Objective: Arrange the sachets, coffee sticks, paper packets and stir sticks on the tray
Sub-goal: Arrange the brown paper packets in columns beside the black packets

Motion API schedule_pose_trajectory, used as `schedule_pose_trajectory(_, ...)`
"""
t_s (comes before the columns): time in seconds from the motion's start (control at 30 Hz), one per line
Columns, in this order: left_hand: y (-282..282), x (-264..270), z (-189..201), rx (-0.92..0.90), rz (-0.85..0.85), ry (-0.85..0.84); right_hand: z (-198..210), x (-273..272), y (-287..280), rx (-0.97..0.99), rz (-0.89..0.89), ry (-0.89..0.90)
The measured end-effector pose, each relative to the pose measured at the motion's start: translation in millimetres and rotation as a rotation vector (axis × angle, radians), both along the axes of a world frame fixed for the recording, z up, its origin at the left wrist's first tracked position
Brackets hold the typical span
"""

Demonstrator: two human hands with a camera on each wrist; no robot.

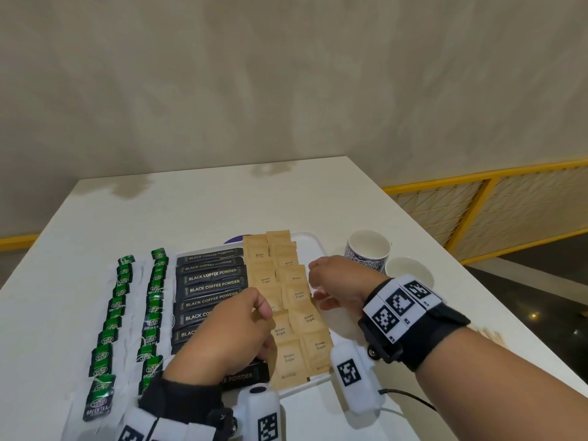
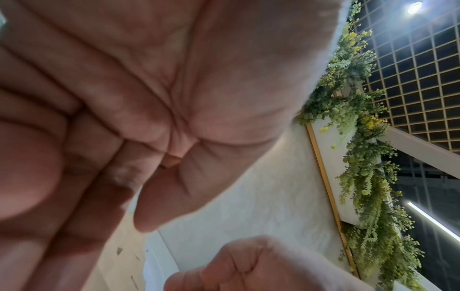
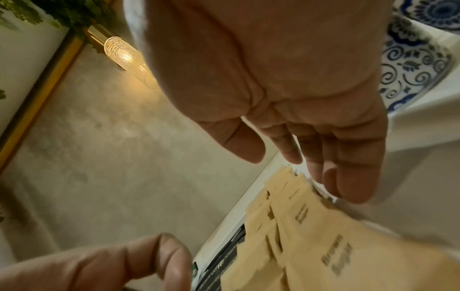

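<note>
A white tray holds a column of black coffee sticks and two columns of brown sugar packets. Green tea sachets lie in two columns on the table left of the tray. My left hand hovers over the seam between sticks and packets, fingers curled into a fist, thumb against the forefinger; I see nothing held. My right hand hangs at the right edge of the packets, fingers loosely straight, tips close to the packets and the tray rim.
A blue-patterned cup and a plain white cup stand right of the tray. Pale wooden sticks show at the table's right edge behind my right forearm. A yellow railing runs beyond the table.
</note>
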State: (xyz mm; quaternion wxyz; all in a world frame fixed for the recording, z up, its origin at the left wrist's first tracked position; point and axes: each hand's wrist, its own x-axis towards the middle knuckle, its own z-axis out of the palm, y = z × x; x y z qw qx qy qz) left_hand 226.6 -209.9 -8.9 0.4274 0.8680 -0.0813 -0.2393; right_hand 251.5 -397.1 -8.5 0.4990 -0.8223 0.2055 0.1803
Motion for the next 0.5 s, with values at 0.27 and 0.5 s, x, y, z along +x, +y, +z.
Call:
schedule_pose_trajectory(0.27,1.4,1.0,-0.9,0.013,-0.001,-0.023,-1.5,36.2,-4.2,0.101,-0.183,-0.037)
schedule_pose_trajectory(0.5,4.4,4.4,-1.7,0.054,0.017,-0.105,-7.8,57.8,-0.9,0.148,-0.195,-0.048)
